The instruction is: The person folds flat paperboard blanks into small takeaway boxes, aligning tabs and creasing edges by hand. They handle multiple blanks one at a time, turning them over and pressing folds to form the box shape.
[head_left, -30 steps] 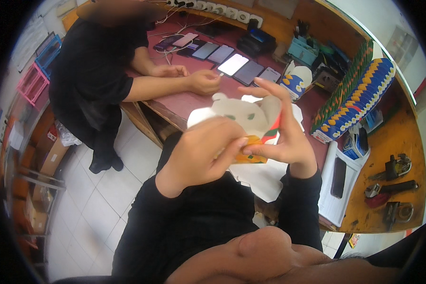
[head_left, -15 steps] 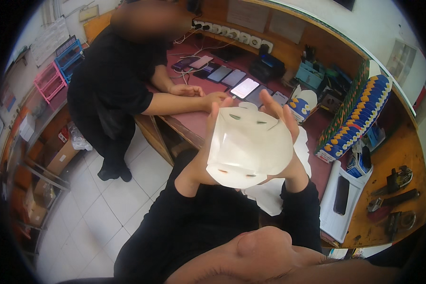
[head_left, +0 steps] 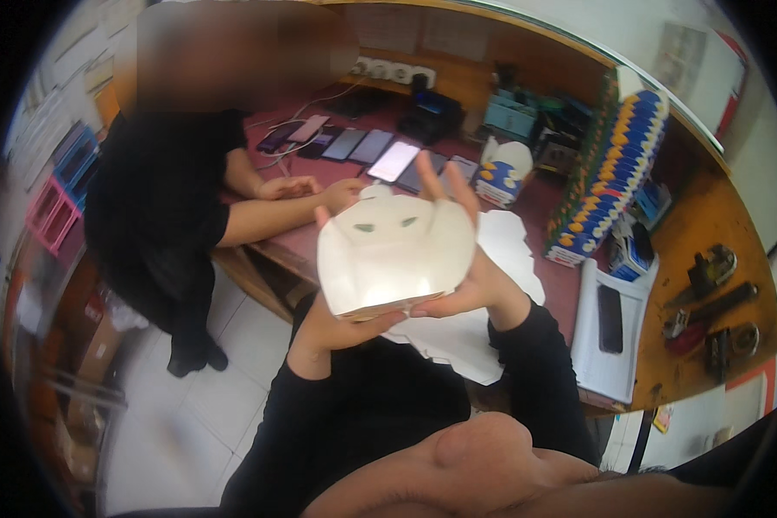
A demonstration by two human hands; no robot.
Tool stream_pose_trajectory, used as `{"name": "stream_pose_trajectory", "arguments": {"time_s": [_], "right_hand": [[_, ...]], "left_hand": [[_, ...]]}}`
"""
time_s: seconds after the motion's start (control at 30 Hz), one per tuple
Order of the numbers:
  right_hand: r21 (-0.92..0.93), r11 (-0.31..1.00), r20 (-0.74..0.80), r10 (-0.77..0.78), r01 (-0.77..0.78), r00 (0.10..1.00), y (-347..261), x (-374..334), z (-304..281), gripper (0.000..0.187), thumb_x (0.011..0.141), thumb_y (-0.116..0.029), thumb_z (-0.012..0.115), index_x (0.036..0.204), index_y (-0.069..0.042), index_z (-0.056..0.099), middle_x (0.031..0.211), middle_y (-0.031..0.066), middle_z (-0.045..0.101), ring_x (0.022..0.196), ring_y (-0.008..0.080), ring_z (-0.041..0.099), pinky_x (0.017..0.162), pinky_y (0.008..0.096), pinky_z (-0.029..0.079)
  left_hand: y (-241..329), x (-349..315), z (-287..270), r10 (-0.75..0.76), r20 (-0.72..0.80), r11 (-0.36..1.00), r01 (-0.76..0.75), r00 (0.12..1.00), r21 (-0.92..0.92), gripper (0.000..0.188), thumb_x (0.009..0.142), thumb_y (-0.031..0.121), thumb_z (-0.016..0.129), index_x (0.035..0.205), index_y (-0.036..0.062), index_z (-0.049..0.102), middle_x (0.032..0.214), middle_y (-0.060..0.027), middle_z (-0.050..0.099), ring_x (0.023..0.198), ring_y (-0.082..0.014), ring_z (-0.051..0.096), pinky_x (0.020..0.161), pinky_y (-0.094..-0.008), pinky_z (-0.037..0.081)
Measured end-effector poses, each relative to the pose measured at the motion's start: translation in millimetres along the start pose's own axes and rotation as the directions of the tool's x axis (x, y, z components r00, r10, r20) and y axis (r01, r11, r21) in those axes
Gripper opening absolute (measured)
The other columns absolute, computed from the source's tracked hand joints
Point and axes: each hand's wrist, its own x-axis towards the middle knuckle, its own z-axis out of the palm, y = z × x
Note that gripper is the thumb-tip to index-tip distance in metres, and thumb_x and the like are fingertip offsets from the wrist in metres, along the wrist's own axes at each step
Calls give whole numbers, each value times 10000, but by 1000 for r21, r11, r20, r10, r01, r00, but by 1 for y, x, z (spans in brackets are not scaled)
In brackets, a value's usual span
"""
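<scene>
Between my two hands I hold a white paper food carton (head_left: 397,259), part folded, its plain side toward me and two small slots near its far edge. My left hand (head_left: 345,326) grips it from the left and below, thumb along the near bottom edge. At the opposite side my right hand (head_left: 479,281) has its thumb on that same edge, with fingers stretched up behind the carton. Beneath the hands, flat white carton sheets (head_left: 457,345) lie over my lap and the table edge.
A tall stack of nested printed cartons (head_left: 613,177) leans at the right, and a folded carton (head_left: 503,173) stands beyond my hands. Several phones (head_left: 394,161) lie before a co-worker (head_left: 155,190) at left. A white tray (head_left: 591,363) holds a dark phone (head_left: 610,319); tools (head_left: 712,306) lie farther right.
The carton has tipped, so its near bottom edge now shows, and my thumbs have come onto that edge. Everything has shifted left in view as the head turned.
</scene>
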Motion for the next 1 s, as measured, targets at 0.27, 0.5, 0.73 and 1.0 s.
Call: {"name": "stream_pose_trajectory", "arguments": {"time_s": [0.27, 0.5, 0.73, 1.0], "right_hand": [[-236, 946, 8, 230, -222, 973, -22, 4, -15, 446, 780, 32, 718, 1217, -53, 714, 1099, 144, 747, 1018, 330, 720, 875, 379, 557], [-378, 860, -22, 361, -342, 932, -18, -2, -12, 339, 683, 75, 689, 998, -31, 754, 959, 148, 752, 900, 360, 714, 774, 393, 562], [-346, 910, -32, 234, -230, 972, 6, 2, -7, 309, 664, 82, 691, 949, -22, 745, 910, 137, 736, 858, 356, 698, 740, 396, 550], [-276, 938, 71, -197, 209, 978, 8, 15, -2, 315, 713, -117, 782, 1023, -73, 747, 1059, 93, 736, 971, 284, 716, 801, 367, 553]], "left_hand": [[6, -11, -21, 138, 69, 920, -153, 988, 360, 1147, 579, 117, 900, 1586, 145, 352, 1565, -241, 397, 1348, -446, 439, 1102, -499, 390], [14, -22, -8, 167, 169, 878, -225, 971, 422, 970, 580, 30, 866, 1463, 242, 525, 1554, -134, 458, 1355, -437, 427, 1086, -487, 430], [-5, -35, 4, 81, 168, 923, -137, 982, 360, 1079, 634, 184, 925, 1561, 238, 374, 1656, -221, 238, 1474, -508, 273, 1146, -583, 339], [-35, -38, 9, -246, -43, 767, 168, 968, -620, 1640, 474, 407, 1052, 1636, 145, -75, 1658, -219, 168, 1527, -353, 247, 1234, -470, 231]]}}
